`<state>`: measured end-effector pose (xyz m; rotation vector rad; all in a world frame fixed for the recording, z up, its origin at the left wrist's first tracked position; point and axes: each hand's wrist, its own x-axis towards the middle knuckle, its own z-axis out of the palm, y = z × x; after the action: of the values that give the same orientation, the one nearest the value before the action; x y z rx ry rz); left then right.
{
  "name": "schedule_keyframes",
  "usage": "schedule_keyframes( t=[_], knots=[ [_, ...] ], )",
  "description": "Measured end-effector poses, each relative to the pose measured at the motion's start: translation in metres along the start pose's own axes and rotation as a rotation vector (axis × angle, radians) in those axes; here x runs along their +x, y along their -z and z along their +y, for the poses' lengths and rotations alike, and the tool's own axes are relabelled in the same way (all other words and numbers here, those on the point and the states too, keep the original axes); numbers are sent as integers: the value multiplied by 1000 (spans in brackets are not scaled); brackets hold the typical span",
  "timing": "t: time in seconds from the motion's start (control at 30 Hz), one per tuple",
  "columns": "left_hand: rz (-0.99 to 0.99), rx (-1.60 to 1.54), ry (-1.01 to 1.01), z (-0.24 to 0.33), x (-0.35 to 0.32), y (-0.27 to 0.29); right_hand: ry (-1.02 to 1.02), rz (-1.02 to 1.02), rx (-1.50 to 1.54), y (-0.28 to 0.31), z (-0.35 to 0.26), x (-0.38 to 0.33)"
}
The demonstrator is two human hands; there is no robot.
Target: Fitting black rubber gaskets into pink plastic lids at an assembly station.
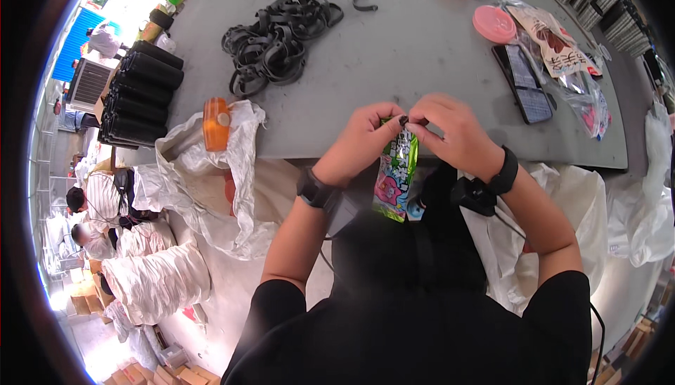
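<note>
A long green and pink snack packet [395,174] hangs upright in front of my chest, at the near edge of the grey table [394,54]. My left hand [364,139] and my right hand [450,128] both pinch its top end, with the fingertips meeting there. A small dark bit shows between the fingertips; what it is cannot be told. Each wrist wears a black band.
A heap of black straps [278,37] lies at the table's far left, beside stacked black tubes [140,93]. Two pink lids [492,23], a phone [524,82] and clear bags with packets [569,68] lie at right. An orange item [216,123] rests on an open white sack [211,181]. People sit at far left.
</note>
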<state>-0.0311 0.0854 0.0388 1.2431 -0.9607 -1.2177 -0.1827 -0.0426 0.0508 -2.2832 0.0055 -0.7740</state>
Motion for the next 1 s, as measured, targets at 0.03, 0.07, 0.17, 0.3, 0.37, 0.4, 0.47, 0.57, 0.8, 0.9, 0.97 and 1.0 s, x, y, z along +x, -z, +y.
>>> schedule_keyframes(
  t=[0.03, 0.07, 0.17, 0.3, 0.37, 0.4, 0.47, 0.57, 0.8, 0.9, 0.97, 1.0],
  knots=[
    [-7, -32, -4, 0, -1, -1, -11, -6, 6, 1, -1, 1],
    [-6, -40, 6, 3, -3, -4, 30, -11, -15, 3, -2, 2],
    [63, -73, 137, 17, -4, -13, 142, -8, -55, -1, -10, 2],
    [85, 5, -62, 10, -4, -8, -42, -35, 78, 8, -16, 4],
    [177, 190, -105, 20, -6, -12, -182, 0, 169, 14, -19, 5],
    [178, 189, -105, 20, -6, -12, -314, 40, 257, 15, -20, 6],
    [185, 221, -119, 19, -5, -12, -265, -19, 144, 12, -14, 7],
    [231, 278, -146, 19, -5, -16, -188, -77, -31, 9, -11, 7],
    [196, 594, -211, 29, -11, -19, -122, -236, -256, 20, -13, 13],
    [191, 689, -208, 31, -12, -20, -140, -275, -240, 22, -18, 15],
    [234, 682, -312, 24, -12, -20, -183, -252, -204, 18, -17, 13],
    [239, 675, -322, 24, -11, -22, -228, -224, -163, 17, -14, 12]
  ],
)
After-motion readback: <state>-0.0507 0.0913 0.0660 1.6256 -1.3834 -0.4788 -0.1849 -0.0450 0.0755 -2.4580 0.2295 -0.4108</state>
